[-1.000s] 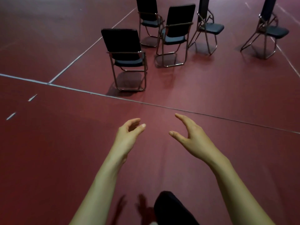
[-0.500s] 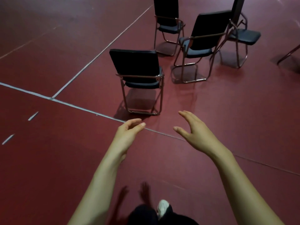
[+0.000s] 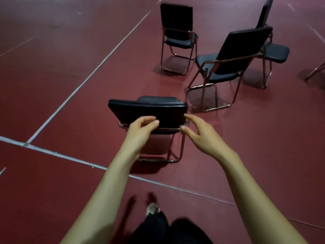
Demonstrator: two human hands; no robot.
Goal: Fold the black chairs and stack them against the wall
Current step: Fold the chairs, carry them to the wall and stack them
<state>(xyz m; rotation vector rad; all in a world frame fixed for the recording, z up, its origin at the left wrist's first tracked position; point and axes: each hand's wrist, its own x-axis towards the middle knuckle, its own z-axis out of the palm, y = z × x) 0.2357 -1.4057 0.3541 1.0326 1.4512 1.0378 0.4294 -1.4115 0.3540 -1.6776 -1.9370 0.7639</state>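
Head view: the nearest black chair point(image 3: 149, 112) stands unfolded on the red floor point(image 3: 70, 67), just beyond the white line point(image 3: 70, 156) that crosses in front of the person, with its backrest towards the camera. Both hands reach out to that backrest. The left hand point(image 3: 140, 129) is in front of its lower half with fingers loosely curled and nothing between them. The right hand point(image 3: 204, 138) is spread, forefinger at the backrest's right edge and thumb by the metal rail point(image 3: 168, 129) below it. Whether either hand already touches the chair cannot be told from this angle.

The task looks barely begun. No chair in sight is folded, and none is stacked. A second chair point(image 3: 241, 50) stands open farther off to the right, a third chair point(image 3: 176, 20) beyond the nearest one, and a fourth chair point(image 3: 275, 52) behind the second. All remain to be folded and carried, and the nearest seems to be first.

No wall and no edge of the floor shows, so where the stack goes is unknown. The nearest chair's seat is mostly hidden behind its backrest, and the hands cover part of its frame. The fourth chair's top is cut off, and a lone metal leg point(image 3: 314, 72) at the right border hints at one more chair out of frame. Below, a dark trouser leg point(image 3: 158, 229) and a blurred shoe point(image 3: 151, 208) show.
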